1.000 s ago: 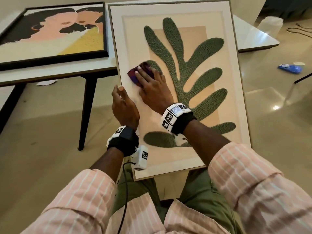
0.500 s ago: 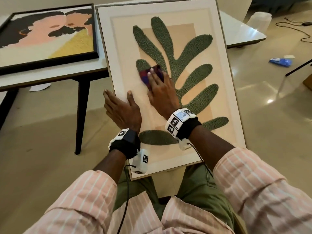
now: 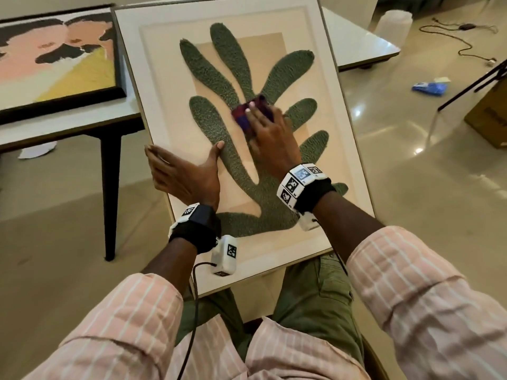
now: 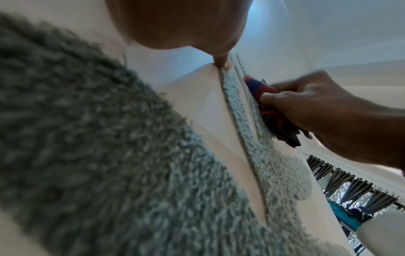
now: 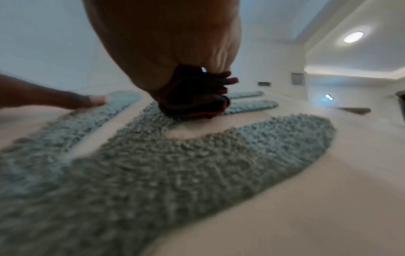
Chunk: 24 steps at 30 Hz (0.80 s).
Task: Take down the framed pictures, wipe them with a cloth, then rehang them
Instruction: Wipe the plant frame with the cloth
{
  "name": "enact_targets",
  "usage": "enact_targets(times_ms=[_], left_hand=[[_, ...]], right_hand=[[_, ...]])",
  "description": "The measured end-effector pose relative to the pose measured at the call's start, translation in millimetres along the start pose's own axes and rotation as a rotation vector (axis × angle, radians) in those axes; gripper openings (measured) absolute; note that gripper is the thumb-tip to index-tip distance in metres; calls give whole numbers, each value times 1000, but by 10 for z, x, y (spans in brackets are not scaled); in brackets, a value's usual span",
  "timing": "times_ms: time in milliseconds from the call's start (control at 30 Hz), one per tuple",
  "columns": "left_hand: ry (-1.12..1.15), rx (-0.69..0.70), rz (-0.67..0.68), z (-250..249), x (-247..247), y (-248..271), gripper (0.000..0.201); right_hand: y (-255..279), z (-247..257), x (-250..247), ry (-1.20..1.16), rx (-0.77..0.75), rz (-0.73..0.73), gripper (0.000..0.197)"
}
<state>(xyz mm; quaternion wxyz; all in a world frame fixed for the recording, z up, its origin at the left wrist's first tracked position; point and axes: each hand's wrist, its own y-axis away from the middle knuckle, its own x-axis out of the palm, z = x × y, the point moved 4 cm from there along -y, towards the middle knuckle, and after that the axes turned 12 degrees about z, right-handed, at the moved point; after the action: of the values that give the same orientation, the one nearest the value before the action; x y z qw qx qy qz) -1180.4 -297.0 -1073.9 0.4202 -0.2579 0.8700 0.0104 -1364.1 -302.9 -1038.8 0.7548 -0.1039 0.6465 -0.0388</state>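
A large light-framed picture [image 3: 343,111] with a green leaf shape rests tilted on my lap, its top against the table. My right hand [image 3: 270,133] presses a folded red-and-purple cloth [image 3: 251,112] onto the middle of the leaf. The same cloth [image 4: 271,110] shows under the fingers in the left wrist view, and it bunches darkly [image 5: 195,97] beneath the palm in the right wrist view. My left hand [image 3: 182,171] lies flat on the picture's left side, fingers at the frame edge and thumb [image 3: 216,152] spread toward the leaf. A second, black-framed picture [image 3: 55,67] lies on the table.
The white table [image 3: 68,130] with dark legs stands at the left and behind the picture. On the glossy floor to the right lie a blue packet [image 3: 428,87], a cable [image 3: 461,39] and a cardboard box [image 3: 488,113]. A white container [image 3: 393,23] stands beyond the table.
My right hand has slid the cloth rightward from the picture's left part to the middle of the leaf. My left hand went from gripping the frame edge to lying flat with spread fingers.
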Motion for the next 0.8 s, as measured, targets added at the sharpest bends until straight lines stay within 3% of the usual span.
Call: enact_targets(times_ms=[67, 200, 267, 333, 467, 533, 600, 800], left_hand=[[-6, 0, -10, -8, -11, 10, 142], [-24, 5, -13, -15, 6, 30, 141], [-46, -6, -9, -9, 6, 31, 142], [-54, -7, -18, -5, 1, 32, 142], [-58, 7, -32, -12, 6, 39, 141], [-65, 0, -24, -8, -5, 43, 140], [-63, -1, -21, -3, -13, 42, 139], [-54, 12, -33, -8, 8, 64, 139]], right_hand=[[1, -97, -7, -46, 144, -7, 64], [-12, -266, -2, 53, -93, 11, 57], [-83, -558, -105, -21, 83, -58, 56], [-113, -704, -144, -64, 283, -29, 60], [-74, -807, -189, 5, 78, 22, 61], [-81, -1105, -287, -145, 219, -87, 59], [-82, -1312, -339, -224, 428, -106, 59], [126, -986, -139, -170, 636, -15, 62]])
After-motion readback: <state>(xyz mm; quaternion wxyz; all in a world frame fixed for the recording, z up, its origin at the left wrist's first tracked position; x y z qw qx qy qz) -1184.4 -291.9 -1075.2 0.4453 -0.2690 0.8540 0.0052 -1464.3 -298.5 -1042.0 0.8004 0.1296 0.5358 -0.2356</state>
